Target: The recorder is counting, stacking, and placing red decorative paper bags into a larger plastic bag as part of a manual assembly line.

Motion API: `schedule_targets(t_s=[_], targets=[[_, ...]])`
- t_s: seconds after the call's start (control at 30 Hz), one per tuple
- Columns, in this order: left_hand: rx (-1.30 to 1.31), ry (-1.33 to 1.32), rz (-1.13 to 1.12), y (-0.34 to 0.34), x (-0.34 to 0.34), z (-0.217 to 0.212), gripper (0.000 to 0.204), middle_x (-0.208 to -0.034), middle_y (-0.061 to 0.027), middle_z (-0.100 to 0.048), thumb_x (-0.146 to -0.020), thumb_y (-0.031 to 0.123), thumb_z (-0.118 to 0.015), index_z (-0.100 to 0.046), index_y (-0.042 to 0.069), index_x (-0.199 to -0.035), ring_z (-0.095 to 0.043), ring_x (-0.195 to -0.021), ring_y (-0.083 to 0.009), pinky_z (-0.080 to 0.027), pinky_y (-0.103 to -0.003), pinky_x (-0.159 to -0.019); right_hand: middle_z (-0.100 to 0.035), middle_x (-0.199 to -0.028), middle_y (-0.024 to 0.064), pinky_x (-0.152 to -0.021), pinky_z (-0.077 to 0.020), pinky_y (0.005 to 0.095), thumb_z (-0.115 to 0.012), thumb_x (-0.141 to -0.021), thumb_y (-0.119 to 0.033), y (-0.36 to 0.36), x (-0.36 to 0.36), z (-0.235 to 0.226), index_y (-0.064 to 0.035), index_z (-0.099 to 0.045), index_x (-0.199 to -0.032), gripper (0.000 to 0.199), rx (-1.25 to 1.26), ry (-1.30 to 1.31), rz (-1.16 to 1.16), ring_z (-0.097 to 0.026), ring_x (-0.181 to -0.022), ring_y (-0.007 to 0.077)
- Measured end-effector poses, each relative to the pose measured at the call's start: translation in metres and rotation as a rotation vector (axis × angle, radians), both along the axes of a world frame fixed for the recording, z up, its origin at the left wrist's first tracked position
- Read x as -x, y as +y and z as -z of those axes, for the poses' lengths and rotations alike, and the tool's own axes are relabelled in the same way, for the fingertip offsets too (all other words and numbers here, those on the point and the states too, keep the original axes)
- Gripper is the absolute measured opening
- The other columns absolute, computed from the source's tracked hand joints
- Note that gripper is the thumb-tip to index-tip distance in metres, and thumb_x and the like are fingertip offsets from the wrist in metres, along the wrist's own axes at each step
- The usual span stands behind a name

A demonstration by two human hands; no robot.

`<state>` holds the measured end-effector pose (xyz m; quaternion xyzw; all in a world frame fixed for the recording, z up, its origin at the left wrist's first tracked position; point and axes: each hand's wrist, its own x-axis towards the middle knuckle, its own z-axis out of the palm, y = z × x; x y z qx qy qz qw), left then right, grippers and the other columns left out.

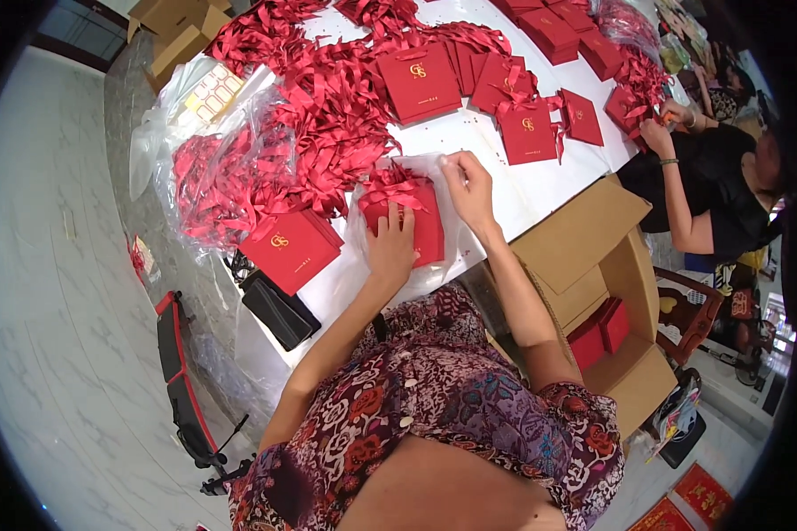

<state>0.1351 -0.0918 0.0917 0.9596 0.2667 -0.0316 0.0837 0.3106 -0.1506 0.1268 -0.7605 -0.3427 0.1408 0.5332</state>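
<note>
Gold monogram [418, 71], smaller gold line [429, 99] on red bags [401, 99]; red-framed labels [214, 94] unreadable.

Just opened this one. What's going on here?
A person's left hand rests on a ribboned red bag inside a clear plastic bag, while the right hand pinches the plastic's upper edge. To the left lies a stack of red bags, beside a big heap of red ribbons. An open cardboard box at right has red items inside. Beyond it, a co-worker has both hands at another red bag.
</note>
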Motion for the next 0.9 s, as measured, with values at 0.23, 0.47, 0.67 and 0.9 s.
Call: schedule_targets(t_s=[0.23,0.47,0.67,0.9], targets=[[0.008,0.063,0.016,0.004,-0.004,-0.007,0.092,-0.146,-0.0165,-0.035,-0.062,0.036,-0.083,-0.038,0.01,-0.138,-0.049,-0.114,-0.0286,-0.047,-0.046,-0.086,-0.052,-0.119,0.0249,-0.093,-0.0441,0.0384,-0.077,-0.074,-0.042,-0.074,0.045,0.073,0.0098,-0.038,-0.133,0.088,0.293,0.205,0.067,-0.055,-0.108,0.0324],[0.011,0.108,0.023,0.006,-0.009,-0.009,0.092,-0.145,-0.0184,-0.037,-0.062,0.035,-0.083,-0.039,0.009,-0.138,-0.052,-0.114,-0.0275,-0.046,-0.049,-0.09,-0.063,-0.088,0.0236,-0.079,-0.0469,0.0404,-0.052,-0.093,-0.022,-0.096,0.054,0.093,0.0014,-0.054,-0.108,0.028,0.387,0.238,0.108,-0.062,-0.085,0.0387],[0.02,0.114,0.023,0.005,-0.012,-0.005,0.092,-0.146,-0.0202,-0.034,-0.063,0.036,-0.083,-0.037,0.007,-0.137,-0.052,-0.114,-0.0294,-0.048,-0.05,-0.086,-0.065,-0.102,0.0203,-0.086,-0.0465,0.0337,-0.05,-0.093,-0.014,-0.112,0.067,0.091,0.0035,-0.052,-0.118,0.031,0.378,0.216,0.076,-0.061,-0.096,0.0234],[0.001,0.144,0.01,0.005,-0.013,-0.006,0.089,-0.144,-0.0198,-0.038,-0.063,0.036,-0.083,-0.039,0.007,-0.134,-0.06,-0.103,-0.0257,-0.047,-0.049,-0.086,-0.061,-0.104,0.0285,-0.086,-0.0469,0.0373,-0.047,-0.086,-0.006,-0.112,0.072,0.025,0.0032,-0.05,-0.12,0.035,0.427,0.001,0.008,-0.061,-0.1,0.0384]])
